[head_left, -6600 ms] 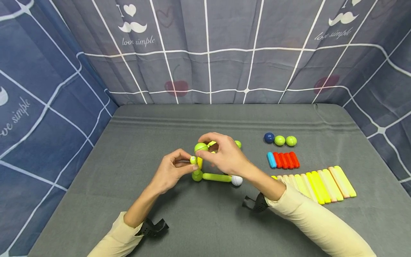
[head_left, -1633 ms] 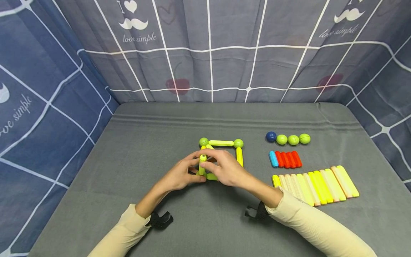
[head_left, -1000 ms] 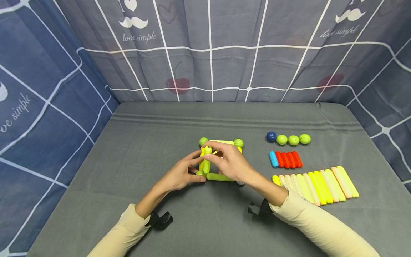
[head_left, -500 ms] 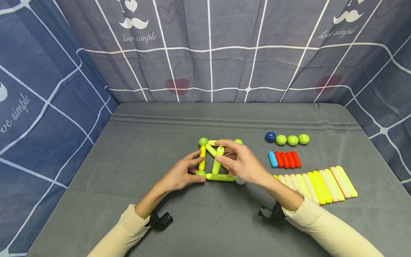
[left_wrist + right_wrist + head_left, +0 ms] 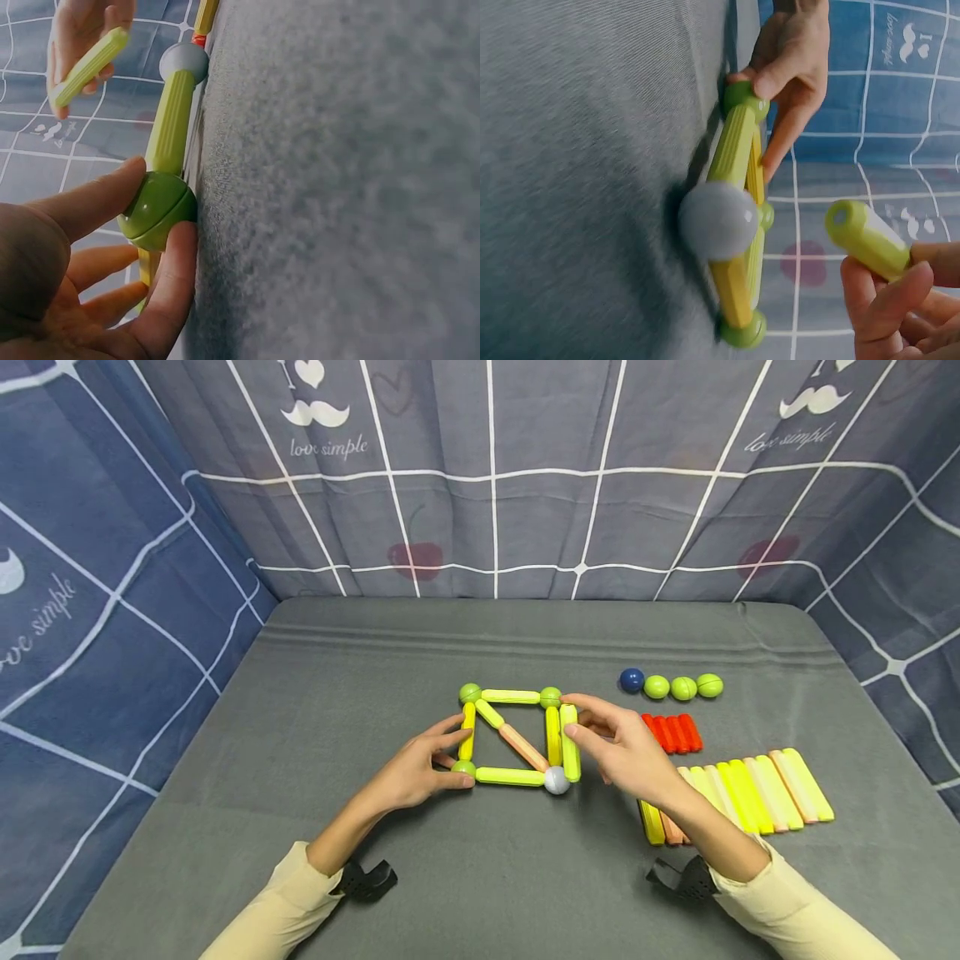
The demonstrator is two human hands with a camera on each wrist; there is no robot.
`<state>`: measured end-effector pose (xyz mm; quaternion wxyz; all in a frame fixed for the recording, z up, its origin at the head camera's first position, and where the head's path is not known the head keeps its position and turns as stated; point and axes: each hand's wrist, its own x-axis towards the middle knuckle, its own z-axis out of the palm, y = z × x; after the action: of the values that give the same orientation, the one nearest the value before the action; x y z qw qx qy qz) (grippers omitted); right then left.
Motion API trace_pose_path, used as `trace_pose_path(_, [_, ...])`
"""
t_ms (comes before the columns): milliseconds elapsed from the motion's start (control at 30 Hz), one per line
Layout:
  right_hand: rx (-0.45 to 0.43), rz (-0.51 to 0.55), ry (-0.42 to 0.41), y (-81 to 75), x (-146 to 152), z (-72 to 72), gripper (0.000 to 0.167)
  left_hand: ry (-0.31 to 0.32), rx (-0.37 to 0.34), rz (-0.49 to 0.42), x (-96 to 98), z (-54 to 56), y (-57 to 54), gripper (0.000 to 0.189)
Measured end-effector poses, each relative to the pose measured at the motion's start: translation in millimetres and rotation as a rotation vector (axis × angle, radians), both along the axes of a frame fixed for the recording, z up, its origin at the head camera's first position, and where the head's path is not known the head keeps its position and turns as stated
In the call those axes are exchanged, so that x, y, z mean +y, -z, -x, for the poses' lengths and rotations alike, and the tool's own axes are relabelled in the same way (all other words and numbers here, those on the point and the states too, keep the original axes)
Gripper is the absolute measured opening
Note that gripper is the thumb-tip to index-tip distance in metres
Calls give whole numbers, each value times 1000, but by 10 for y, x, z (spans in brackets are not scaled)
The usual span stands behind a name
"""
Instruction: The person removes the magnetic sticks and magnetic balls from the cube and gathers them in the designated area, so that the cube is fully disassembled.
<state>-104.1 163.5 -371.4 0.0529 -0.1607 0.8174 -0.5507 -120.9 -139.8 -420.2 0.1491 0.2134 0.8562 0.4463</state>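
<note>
My left hand grips the green ball at the near left corner of a flat square frame of magnetic sticks and balls. The frame has green balls at three corners and a pale grey ball at the near right, with a diagonal of a lime and an orange stick. Beside the frame's right side, my right hand pinches a lime-green magnetic stick between thumb and fingers. In the right wrist view that stick is raised off the table, apart from the frame.
A dark blue ball and three green balls line up at the back right. Short red sticks lie nearer. Several yellow and wood-toned sticks form a row, partly behind my right forearm. A patterned curtain borders the table.
A green ball, earlier in my right hand, has joined the row at the back right. My right hand then carried the lime-green stick rightward across the frame. My left hand stayed at the near left corner.
</note>
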Motion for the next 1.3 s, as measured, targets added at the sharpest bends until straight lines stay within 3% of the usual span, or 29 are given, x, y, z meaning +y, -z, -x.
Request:
trace_pose_path(333, [-105, -72, 17, 36, 408, -76, 47, -4, 5, -3, -34, -19, 18, 73])
trace_pose_path(600, [-55, -29, 96, 119, 686, -160, 39, -13, 2, -17, -43, -18, 34, 73])
trace_pose_path(833, [-12, -71, 199, 200, 1078, -252, 35, -14, -1, -25, -53, -16, 50, 74])
trace_pose_path(1133, [16, -272, 381, 175, 1671, -331, 40, -14, 4, -26, -55, -11, 51, 73])
trace_pose_path(1300, [55, -444, 464, 198, 1943, -304, 43, -18, 5, -28, -53, -14, 52, 73])
